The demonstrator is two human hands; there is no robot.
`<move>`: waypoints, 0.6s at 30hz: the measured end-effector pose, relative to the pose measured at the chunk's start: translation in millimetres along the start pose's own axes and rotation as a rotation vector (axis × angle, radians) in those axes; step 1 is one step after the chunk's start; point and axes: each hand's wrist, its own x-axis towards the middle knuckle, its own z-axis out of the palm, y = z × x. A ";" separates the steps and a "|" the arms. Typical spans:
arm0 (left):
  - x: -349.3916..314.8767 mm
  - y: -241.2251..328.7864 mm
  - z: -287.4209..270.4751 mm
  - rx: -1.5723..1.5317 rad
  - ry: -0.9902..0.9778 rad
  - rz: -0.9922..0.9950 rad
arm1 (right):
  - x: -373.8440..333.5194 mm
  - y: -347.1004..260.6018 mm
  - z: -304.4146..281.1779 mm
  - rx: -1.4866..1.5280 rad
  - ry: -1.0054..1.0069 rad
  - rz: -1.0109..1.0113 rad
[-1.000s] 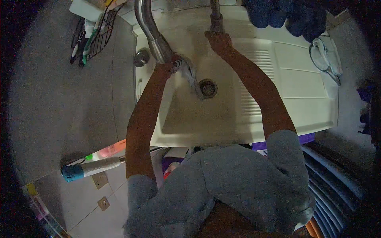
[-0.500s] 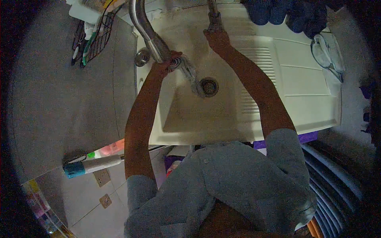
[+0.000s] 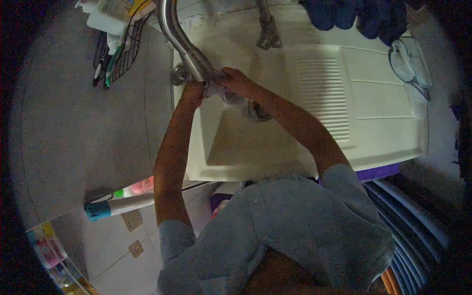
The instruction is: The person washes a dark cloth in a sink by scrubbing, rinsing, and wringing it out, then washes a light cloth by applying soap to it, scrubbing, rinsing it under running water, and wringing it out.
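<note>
Rinsing is the step in hand: the left hand (image 3: 194, 91) and the right hand (image 3: 235, 81) meet under the outlet of the curved chrome tap spout (image 3: 183, 39), over the white moulded sink basin (image 3: 255, 142). Both hands are curled around a small pale object (image 3: 215, 90), pressed between them; its kind cannot be told in the dim light. It sits just below the spout tip, above the basin's left part, near the round metal drain (image 3: 255, 110).

For good work, keep the object directly under the outlet and low in the basin so that splashes stay inside the walls. Turn it between the fingers rather than releasing one hand. Keep both forearms clear of the ribbed white draining board (image 3: 324, 93) and the wire rack of bottles (image 3: 118, 44).
</note>
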 end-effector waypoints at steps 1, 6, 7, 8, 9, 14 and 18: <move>-2.7 3.7 -4.4 0.002 0.008 0.004 | 6.2 10.7 5.7 0.137 0.040 -0.076; -32.0 35.4 21.4 1.049 0.003 -0.112 | 21.6 21.3 4.8 0.258 -0.109 -0.165; -33.0 34.5 10.1 1.048 0.013 -0.114 | 17.5 13.4 8.8 0.209 -0.106 -0.173; -32.8 33.4 -7.0 1.003 0.015 -0.176 | 13.4 10.3 12.2 0.210 -0.115 -0.174; -31.9 30.8 -21.2 0.957 0.016 -0.237 | 7.8 8.8 14.3 0.421 -0.154 -0.190; -40.4 37.5 -8.5 0.848 -0.008 -0.222 | 24.0 45.1 -15.4 0.089 -0.131 -0.321; -35.8 28.8 -10.6 0.777 -0.098 -0.122 | 38.9 56.3 -32.0 -0.093 -0.034 -0.486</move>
